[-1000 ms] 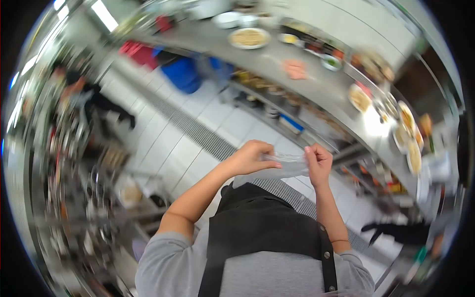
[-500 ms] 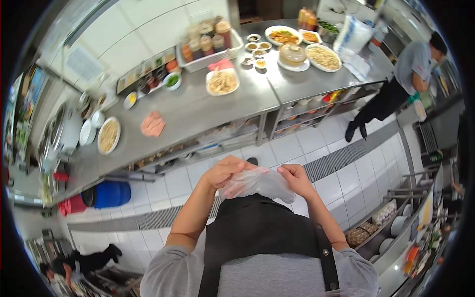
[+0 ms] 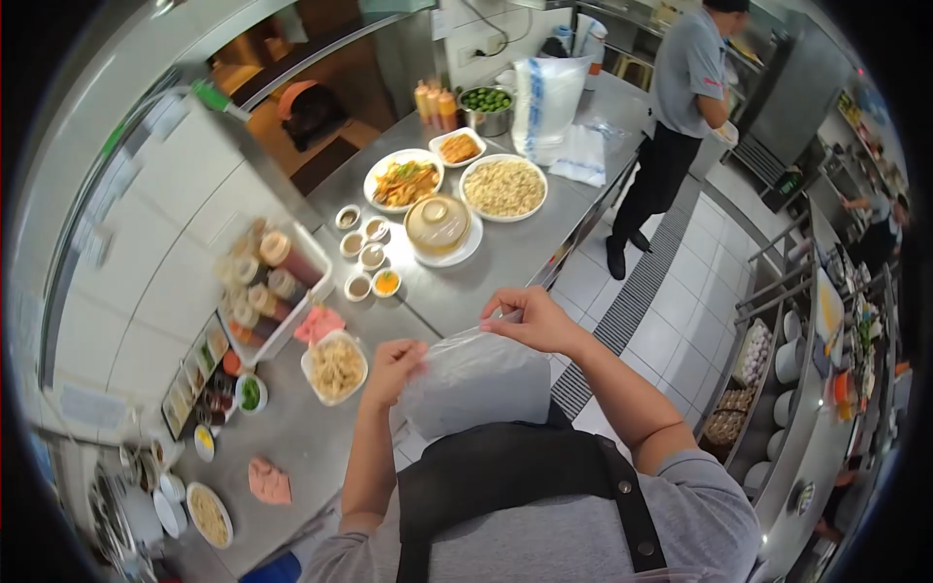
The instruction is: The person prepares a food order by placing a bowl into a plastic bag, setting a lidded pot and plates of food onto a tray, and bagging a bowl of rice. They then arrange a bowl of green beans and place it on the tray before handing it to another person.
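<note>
A clear plastic bag [image 3: 476, 384] hangs stretched between my hands, in front of my black apron [image 3: 505, 462]. My left hand [image 3: 395, 371] pinches its upper left edge. With fingers and thumb closed, my right hand [image 3: 533, 323] grips the upper right edge. Both hands are near the steel counter's edge. Closest to my left hand on the counter are a white bowl of pale food [image 3: 334, 367] and a crumpled pink cloth [image 3: 319, 325]. Beyond the bag stands a covered round dish [image 3: 437, 225] on a white plate.
Around the covered dish are a plate of noodles [image 3: 503, 187], a plate of mixed food [image 3: 402, 183] and several sauce cups [image 3: 371, 257]. A white crate [image 3: 316, 267] holds sauce bottles. A large plastic pack [image 3: 546, 102] stands at the back. A co-worker [image 3: 680, 97] stands on the right.
My view has turned right, bringing the covered dish and the co-worker nearer the middle. The bag, bunched up before, is now spread wider between my hands.
</note>
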Available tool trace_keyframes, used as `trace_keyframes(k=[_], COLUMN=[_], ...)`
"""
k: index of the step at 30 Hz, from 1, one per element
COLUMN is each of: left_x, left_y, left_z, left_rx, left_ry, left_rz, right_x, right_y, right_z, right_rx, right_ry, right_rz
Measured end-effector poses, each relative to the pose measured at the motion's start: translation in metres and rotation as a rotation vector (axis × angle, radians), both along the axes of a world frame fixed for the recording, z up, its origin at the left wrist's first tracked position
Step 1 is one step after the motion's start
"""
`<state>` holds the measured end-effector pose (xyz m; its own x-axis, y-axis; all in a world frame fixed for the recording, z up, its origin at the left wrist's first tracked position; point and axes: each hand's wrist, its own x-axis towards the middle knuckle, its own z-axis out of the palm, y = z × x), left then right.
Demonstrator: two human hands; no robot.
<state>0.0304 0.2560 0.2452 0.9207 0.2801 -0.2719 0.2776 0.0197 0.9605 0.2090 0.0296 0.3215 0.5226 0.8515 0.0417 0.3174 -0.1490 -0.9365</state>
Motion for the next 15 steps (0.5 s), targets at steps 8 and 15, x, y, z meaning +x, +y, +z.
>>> trace_keyframes(k=[8,15], left_x=[0.226,0.469], left_y=[0.015,0.004], left_z=[0.081,0.090], left_rx=[-0.188,0.109], left_ry=[-0.316,-0.521], left_rz=[-0.186,0.044], right_x=[0.215,0.460], right_y=[-0.055,-0.058], right_z=[-0.010,0.023], right_rx=[0.187,0.556], right_ry=[0.183,0.342], right_rz=[-0.271,-0.201])
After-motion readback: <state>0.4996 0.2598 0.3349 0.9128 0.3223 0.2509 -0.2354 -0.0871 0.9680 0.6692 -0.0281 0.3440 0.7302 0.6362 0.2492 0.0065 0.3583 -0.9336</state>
